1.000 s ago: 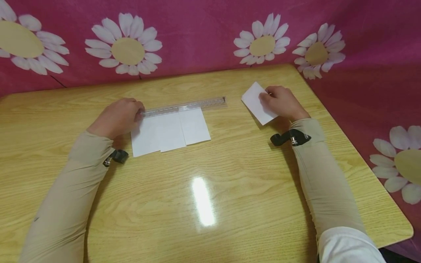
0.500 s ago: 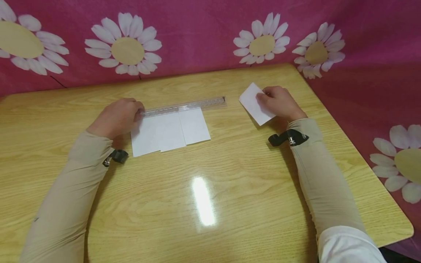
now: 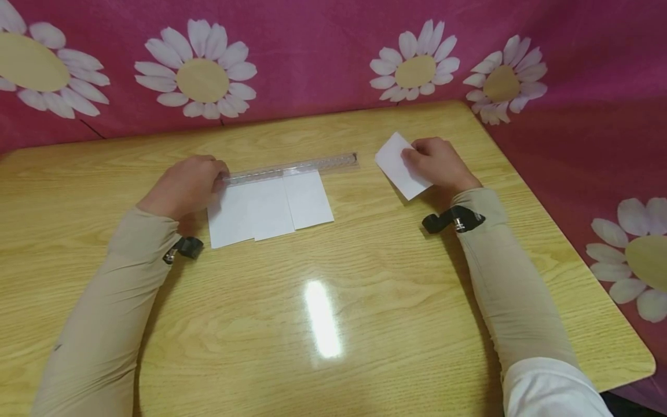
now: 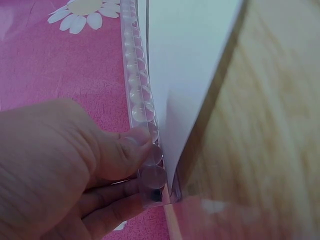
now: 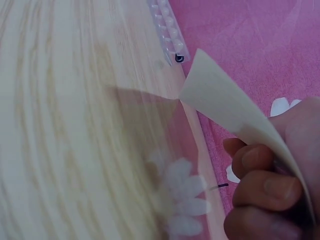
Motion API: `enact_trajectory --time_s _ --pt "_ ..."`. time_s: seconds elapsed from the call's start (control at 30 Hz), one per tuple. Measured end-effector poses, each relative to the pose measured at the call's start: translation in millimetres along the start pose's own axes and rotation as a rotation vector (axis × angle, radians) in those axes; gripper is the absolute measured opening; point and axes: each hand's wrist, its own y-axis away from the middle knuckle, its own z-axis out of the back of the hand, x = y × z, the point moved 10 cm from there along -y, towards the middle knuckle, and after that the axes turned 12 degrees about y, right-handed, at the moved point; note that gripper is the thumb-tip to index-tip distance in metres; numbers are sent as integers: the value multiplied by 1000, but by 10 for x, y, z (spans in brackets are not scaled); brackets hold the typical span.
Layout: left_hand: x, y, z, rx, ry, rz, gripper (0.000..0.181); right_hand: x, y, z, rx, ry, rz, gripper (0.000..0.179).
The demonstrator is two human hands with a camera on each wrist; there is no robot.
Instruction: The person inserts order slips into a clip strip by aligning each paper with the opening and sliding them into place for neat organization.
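A long clear plastic strip [image 3: 333,161] lies across the upper part of the table, with a row of round clear bumps along it. Several white paper pieces [image 3: 310,202] sit side by side against its near edge, slightly overlapping; whether they are tucked in or attached cannot be told. My left hand [image 3: 189,182] pinches the strip's left end, thumb on one face and fingers behind, as the left wrist view shows. To the right of the strip, my right hand [image 3: 440,164] holds a separate white piece of paper [image 3: 397,165] between thumb and curled fingers, raised and tilted above the table.
The wood-grain table [image 3: 365,278] carries a bright light reflection near its middle. A pink cloth [image 3: 312,52] with large white daisies hangs behind and to the right. Each wrist wears a small black camera mount [image 3: 455,220].
My right hand has drifted slightly left with the paper, closer to the strip's right end. The left hand, strip and other papers have stayed put.
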Motion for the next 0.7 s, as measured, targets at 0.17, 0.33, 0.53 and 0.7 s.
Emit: enact_trajectory --time_s 0.17,0.33,0.53,0.7 --pt "-5 0 4 -4 -1 -4 25 23 1 -1 -6 -16 7 43" --pt "-24 4 14 -18 -4 -21 24 37 2 -8 -6 -31 9 43" --pt "-22 10 19 -23 6 -27 23 23 -10 -31 -8 -49 2 45" --pt "-31 15 26 -25 8 -27 23 23 -10 -56 1 -57 -2 45"
